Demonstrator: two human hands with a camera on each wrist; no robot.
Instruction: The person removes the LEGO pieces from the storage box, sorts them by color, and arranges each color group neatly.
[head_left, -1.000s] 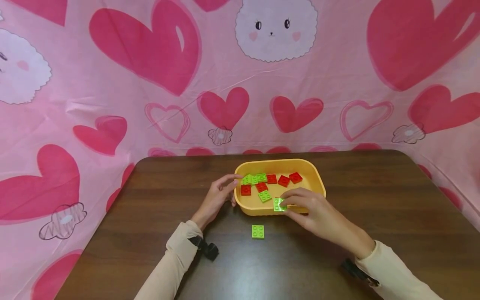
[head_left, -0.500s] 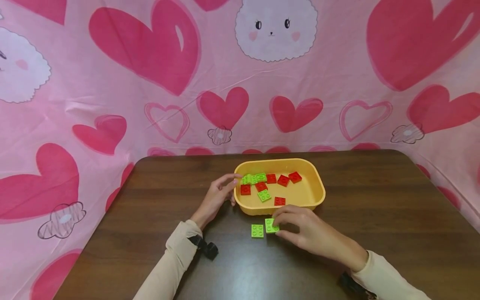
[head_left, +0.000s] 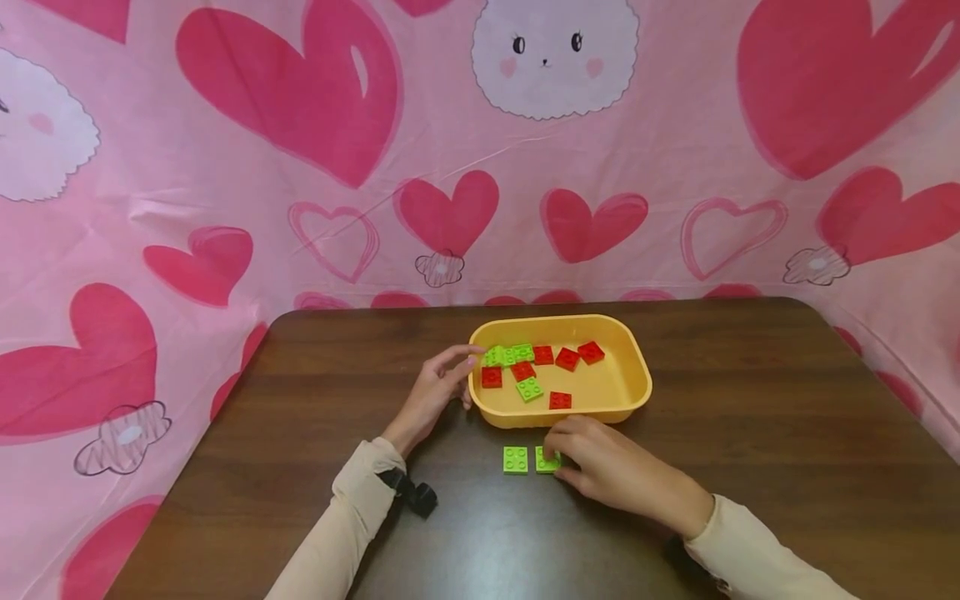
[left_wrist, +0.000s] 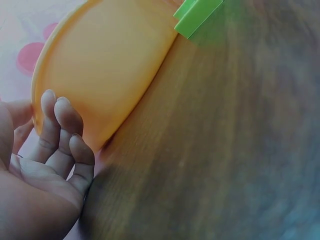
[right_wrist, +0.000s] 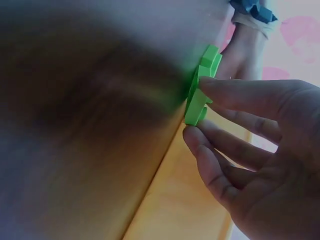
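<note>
On the left end of a yellow tray, my left hand holds the rim. In the left wrist view, several fingers of that hand curl beside the tray's wall. In front of the tray, my right hand pinches a green toy brick between thumb and fingers. That brick is low at the tabletop in the right wrist view. Another green brick lies just left of it, studs up, with a small gap between them.
Inside the tray lie several green bricks and several red bricks, mostly toward its left and middle. The dark wooden table reaches back to a pink heart-patterned cloth.
My right hand has brought the green brick from above the tray's front rim down to the table, right of the other green brick. A red brick is uncovered in the tray. The left hand stays put.
</note>
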